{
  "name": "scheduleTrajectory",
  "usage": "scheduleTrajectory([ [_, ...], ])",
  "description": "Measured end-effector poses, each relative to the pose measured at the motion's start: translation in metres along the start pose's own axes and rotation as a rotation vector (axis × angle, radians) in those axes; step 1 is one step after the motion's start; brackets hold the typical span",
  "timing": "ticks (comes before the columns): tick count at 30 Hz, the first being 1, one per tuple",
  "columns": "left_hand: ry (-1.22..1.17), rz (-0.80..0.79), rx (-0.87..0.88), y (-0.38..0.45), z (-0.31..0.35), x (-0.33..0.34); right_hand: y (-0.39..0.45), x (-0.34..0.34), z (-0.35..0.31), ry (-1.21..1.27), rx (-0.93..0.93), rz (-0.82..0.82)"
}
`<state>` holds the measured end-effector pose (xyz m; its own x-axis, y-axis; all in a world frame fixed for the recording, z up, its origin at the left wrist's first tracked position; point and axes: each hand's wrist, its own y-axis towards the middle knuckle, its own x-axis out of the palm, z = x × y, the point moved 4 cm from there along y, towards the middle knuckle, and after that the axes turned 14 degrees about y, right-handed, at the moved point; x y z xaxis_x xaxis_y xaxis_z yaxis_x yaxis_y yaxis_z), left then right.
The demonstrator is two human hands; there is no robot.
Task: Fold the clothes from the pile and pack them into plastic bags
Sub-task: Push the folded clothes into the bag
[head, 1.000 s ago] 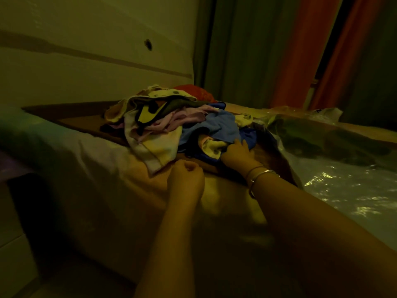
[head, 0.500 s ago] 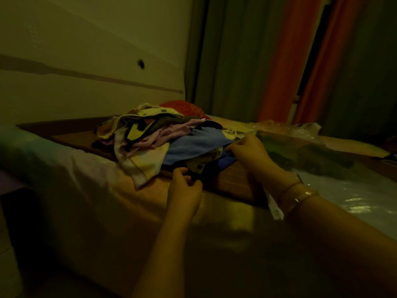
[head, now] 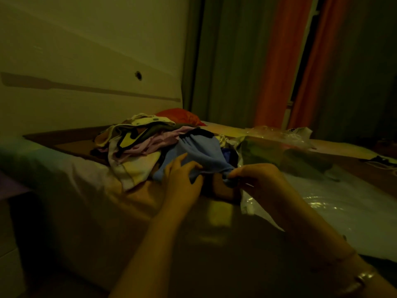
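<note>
Your left hand (head: 182, 179): centre of the frame, fingers curled over the near edge of the blue garment (head: 197, 158), gripping the cloth.
Your right hand (head: 255, 179): just right of centre, fingertips pinching a bunched corner of the same blue garment; the two hands are close together but not touching.
Blue garment: at the near right edge of the pile, stretched between your hands, its far part lying on the other clothes.
Pile of clothes (head: 146, 140): middle of the frame, on the bed; pink, cream, dotted and dark pieces heaped together, with a cream piece (head: 133, 168) hanging toward the lower left.
Red item (head: 182, 116): behind the pile, near the wall; you cannot tell what it is in this dim light.
Plastic bags (head: 322, 201): right half of the frame, clear and shiny, lying flat on the bed beside your right hand; more crumpled plastic (head: 285, 134) sits farther back.
Bed (head: 71, 179): spans the frame from lower left to right.
Bracelets (head: 365, 278): on your right wrist, lower right corner.
Curtains (head: 275, 61): upper right, orange and grey-green.
Wall (head: 86, 50): upper left, pale.
</note>
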<state>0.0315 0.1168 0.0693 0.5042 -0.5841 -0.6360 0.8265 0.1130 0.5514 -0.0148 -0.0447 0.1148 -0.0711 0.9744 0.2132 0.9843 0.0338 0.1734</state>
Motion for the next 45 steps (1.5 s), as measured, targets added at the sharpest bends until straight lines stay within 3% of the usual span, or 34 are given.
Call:
scheduleTrajectory([
  [4,-0.211,0.025,0.075,-0.009,0.022,-0.014,-0.006,-0.011,0.001,-0.116,-0.081,-0.02],
  [9,-0.002,-0.004,0.177,-0.019,0.033,-0.022,-0.011,-0.022,0.007,-0.388,-0.24,0.076],
  [11,0.046,-0.01,0.147,-0.021,0.029,-0.023,-0.012,-0.025,0.01,-0.385,-0.294,0.082],
  [15,-0.092,-0.212,0.024,-0.022,0.029,-0.031,-0.011,-0.034,0.008,-0.268,-0.379,0.11],
  [20,-0.27,-0.533,-0.211,-0.036,0.033,-0.02,-0.015,-0.028,0.011,-0.217,-0.423,0.016],
  [22,-0.239,-0.623,-0.069,-0.041,0.042,-0.019,-0.015,-0.024,0.014,-0.113,-0.38,-0.022],
  [25,-0.239,-0.602,0.087,-0.041,0.047,-0.021,-0.013,-0.023,0.015,-0.011,-0.323,-0.028],
  [28,-0.239,-0.432,0.169,-0.036,0.05,-0.027,-0.012,-0.022,0.013,0.042,-0.333,-0.025],
  [33,-0.372,-0.279,-0.017,-0.025,0.045,-0.03,-0.007,-0.016,0.023,-0.135,-0.314,-0.102],
  [41,-0.472,-0.236,-0.167,-0.025,0.036,-0.04,-0.004,-0.004,0.05,-0.422,-0.211,-0.301],
  [45,-0.604,-0.31,-0.22,-0.025,0.031,-0.043,0.006,-0.007,0.052,-0.601,-0.334,-0.196],
])
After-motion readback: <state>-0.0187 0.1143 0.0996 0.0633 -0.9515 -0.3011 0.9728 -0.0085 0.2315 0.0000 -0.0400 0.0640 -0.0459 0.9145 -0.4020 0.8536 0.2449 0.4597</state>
